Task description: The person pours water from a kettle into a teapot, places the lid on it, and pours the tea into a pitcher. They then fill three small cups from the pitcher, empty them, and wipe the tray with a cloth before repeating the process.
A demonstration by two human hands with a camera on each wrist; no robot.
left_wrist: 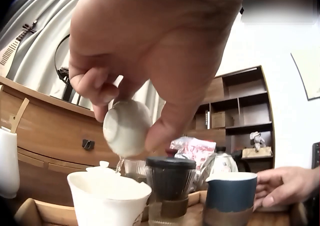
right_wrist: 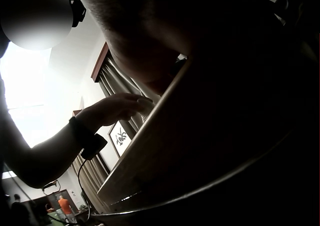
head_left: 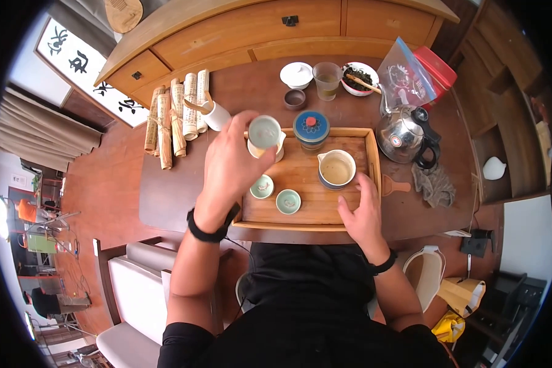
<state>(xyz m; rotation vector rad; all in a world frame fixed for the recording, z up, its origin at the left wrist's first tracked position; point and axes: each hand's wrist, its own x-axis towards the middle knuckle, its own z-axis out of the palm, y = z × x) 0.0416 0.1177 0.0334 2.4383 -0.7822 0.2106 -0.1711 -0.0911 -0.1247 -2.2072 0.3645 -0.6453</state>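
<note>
The left hand (head_left: 232, 161) pinches a small pale cup (head_left: 265, 132), held tipped above a white spouted vessel (left_wrist: 109, 198); in the left wrist view a thin stream of liquid falls from the cup into it. The right hand (head_left: 363, 211) rests at the tray's right side with relaxed fingers, beside a blue pitcher (head_left: 337, 169) holding pale liquid. Two small green cups (head_left: 262, 186) stand at the left part of the wooden tray (head_left: 312, 227). Behind the pitcher is a blue-lidded jar (head_left: 311, 127). The right wrist view is mostly dark.
Behind the tray are a white lidded bowl (head_left: 296, 75), a clear cup (head_left: 327, 80), a small dark cup and a bowl of leaves (head_left: 360, 80). A steel kettle (head_left: 404, 135) and grey cloth (head_left: 434, 184) lie right. Rolled scrolls (head_left: 176, 116) and a white holder (head_left: 216, 116) are left.
</note>
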